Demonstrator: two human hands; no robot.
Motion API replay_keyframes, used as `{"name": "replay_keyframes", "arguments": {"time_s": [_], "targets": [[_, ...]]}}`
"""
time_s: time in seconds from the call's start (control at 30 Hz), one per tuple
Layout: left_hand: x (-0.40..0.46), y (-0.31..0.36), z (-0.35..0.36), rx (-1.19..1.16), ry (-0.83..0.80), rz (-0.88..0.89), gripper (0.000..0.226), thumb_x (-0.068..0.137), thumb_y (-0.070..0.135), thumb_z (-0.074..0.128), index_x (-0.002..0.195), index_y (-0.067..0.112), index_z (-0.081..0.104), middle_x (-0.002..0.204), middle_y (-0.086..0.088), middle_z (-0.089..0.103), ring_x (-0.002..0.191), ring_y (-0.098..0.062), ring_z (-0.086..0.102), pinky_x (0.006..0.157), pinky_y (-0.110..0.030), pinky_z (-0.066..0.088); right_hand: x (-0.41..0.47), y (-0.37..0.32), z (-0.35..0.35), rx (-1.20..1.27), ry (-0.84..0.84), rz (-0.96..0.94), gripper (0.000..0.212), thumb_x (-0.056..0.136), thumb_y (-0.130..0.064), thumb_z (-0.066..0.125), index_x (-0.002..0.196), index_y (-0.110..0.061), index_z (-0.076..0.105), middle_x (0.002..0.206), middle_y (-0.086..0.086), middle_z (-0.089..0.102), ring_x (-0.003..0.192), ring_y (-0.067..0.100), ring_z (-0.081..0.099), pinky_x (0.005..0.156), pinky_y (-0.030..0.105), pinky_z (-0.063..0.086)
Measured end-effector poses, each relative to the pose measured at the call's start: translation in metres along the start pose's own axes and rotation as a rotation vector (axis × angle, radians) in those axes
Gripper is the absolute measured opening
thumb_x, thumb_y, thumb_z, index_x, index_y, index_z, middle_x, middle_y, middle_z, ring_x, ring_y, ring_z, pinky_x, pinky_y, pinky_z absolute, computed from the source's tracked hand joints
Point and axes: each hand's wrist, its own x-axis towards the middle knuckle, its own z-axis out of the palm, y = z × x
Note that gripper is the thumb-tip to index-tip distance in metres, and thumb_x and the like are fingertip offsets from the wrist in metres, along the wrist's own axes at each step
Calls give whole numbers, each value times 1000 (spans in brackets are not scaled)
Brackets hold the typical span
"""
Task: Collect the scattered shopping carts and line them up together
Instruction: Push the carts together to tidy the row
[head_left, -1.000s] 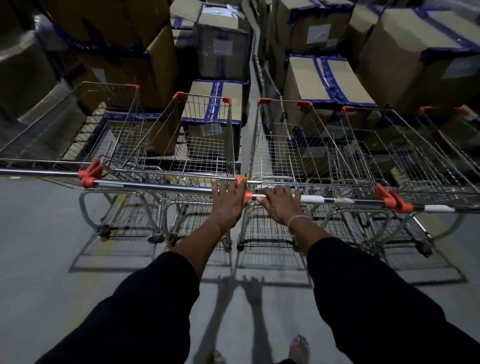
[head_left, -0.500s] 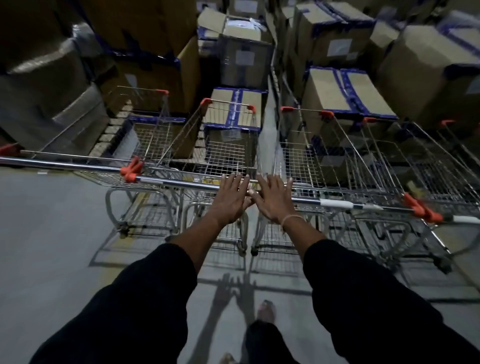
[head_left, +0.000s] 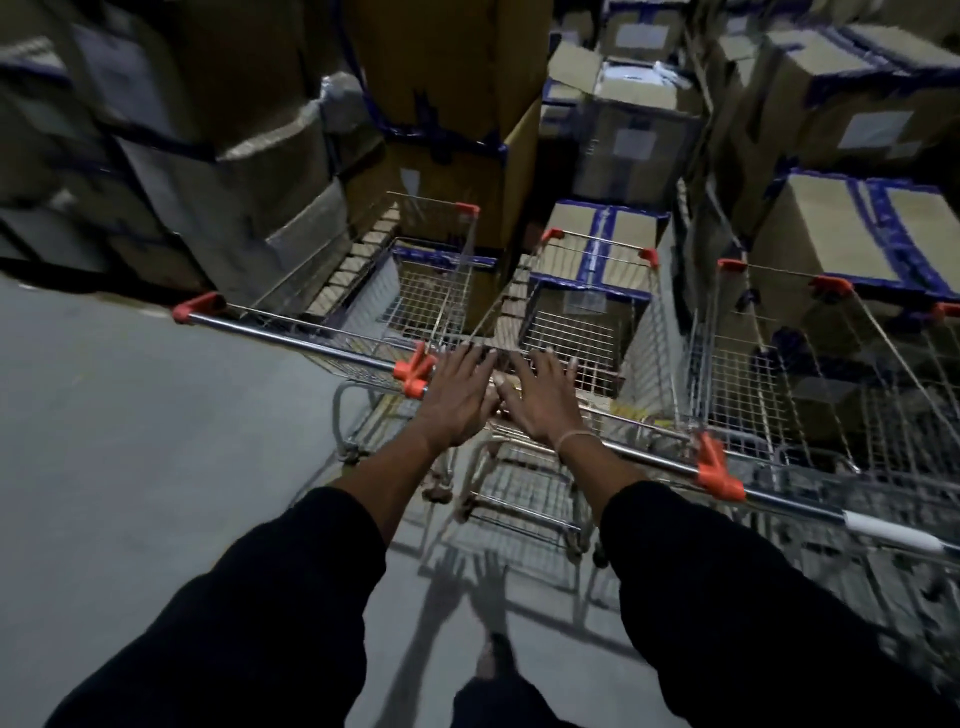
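Several wire shopping carts with orange corner caps stand side by side, noses toward stacked boxes. The leftmost cart (head_left: 415, 291) has its chrome handle (head_left: 291, 340) running to the left. Beside it is the middle cart (head_left: 582, 322), and a third cart (head_left: 800, 374) stands at the right, with a handle bar (head_left: 810, 512) running toward the lower right. My left hand (head_left: 454, 397) and my right hand (head_left: 540, 402) lie flat, fingers spread, on the middle cart's handle next to an orange handle joint (head_left: 413, 374). Neither hand is wrapped around the bar.
Tall stacks of cardboard boxes (head_left: 441, 104) with blue tape fill the space in front of the carts. Wrapped boxes (head_left: 249, 171) stand at the left. Grey concrete floor (head_left: 130, 467) lies to my left. My foot (head_left: 491, 660) shows below.
My hands slid left along the handles and came together, fingers opening flat. The view swung so the carts sit further right and tilted, and I stepped forward.
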Motion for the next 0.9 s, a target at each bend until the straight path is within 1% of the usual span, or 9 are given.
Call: {"name": "replay_keyframes", "arguments": {"time_s": [0.07, 0.23, 0.4, 0.5, 0.57, 0.67, 0.73, 0.83, 0.9], "targets": [[0, -36, -8, 7, -4, -17, 84, 96, 55, 7, 161, 7, 30, 162, -21, 34, 152, -41, 25, 126, -57, 9, 21, -28, 6, 27, 2, -44, 60, 109, -53, 34, 160, -20, 37, 162, 13, 36, 154, 34, 20, 125, 60, 0], [-6, -108, -23, -25, 27, -54, 82, 93, 53, 9, 155, 7, 39, 152, -20, 44, 143, -40, 36, 124, -61, 13, 57, -90, 18, 101, -51, -166, 56, 110, -48, 36, 156, -16, 44, 155, 13, 45, 149, 32, 31, 126, 56, 9], [-16, -162, -17, 28, -44, -147, 79, 94, 55, 4, 143, 14, 51, 135, -16, 59, 130, -35, 49, 118, -65, 22, 79, -144, 32, 42, -107, -244, 46, 108, -37, 39, 143, -11, 56, 139, 14, 58, 138, 33, 45, 127, 52, 3], [-23, -187, -14, 21, -91, -193, 60, 104, 50, 16, 141, 21, 53, 139, -11, 55, 136, -33, 44, 116, -74, 15, 89, -176, 42, -71, -187, -208, 44, 108, -35, 35, 127, -10, 66, 122, 15, 68, 121, 34, 59, 128, 56, 4], [-24, -203, -14, -6, -132, -220, 51, 109, 50, 24, 147, 29, 48, 149, -10, 47, 146, -34, 33, 111, -81, 5, 94, -190, 50, -112, -260, -155, 40, 104, -34, 42, 131, -14, 63, 124, 12, 68, 126, 36, 58, 126, 61, 8], [-22, -225, -20, -18, -225, -236, 52, 107, 61, 24, 151, 39, 41, 159, -7, 36, 152, -37, 22, 108, -84, -3, 95, -211, 62, -159, -286, -37, 43, 98, -26, 58, 140, -15, 57, 135, 12, 61, 140, 39, 44, 123, 65, 18], [-22, -235, -21, -8, -257, -216, 52, 106, 63, 26, 151, 41, 39, 161, -8, 35, 152, -39, 21, 108, -87, -3, 90, -229, 66, -174, -240, 45, 39, 100, -19, 54, 139, -14, 57, 138, 12, 59, 141, 39, 44, 121, 64, 22], [-28, -244, -20, -15, -253, -191, 49, 106, 62, 28, 147, 40, 40, 157, -9, 39, 150, -39, 23, 103, -90, -4, 81, -252, 75, -180, -149, 126, 37, 104, -15, 45, 139, -14, 57, 139, 11, 61, 132, 34, 54, 114, 53, 34], [-33, -251, -19, -18, -244, -172, 47, 105, 63, 28, 144, 40, 41, 156, -10, 40, 150, -40, 23, 101, -91, -5, 76, -261, 82, -167, -90, 147, 39, 104, -15, 44, 141, -15, 56, 137, 13, 61, 130, 35, 55, 113, 52, 35]]}}
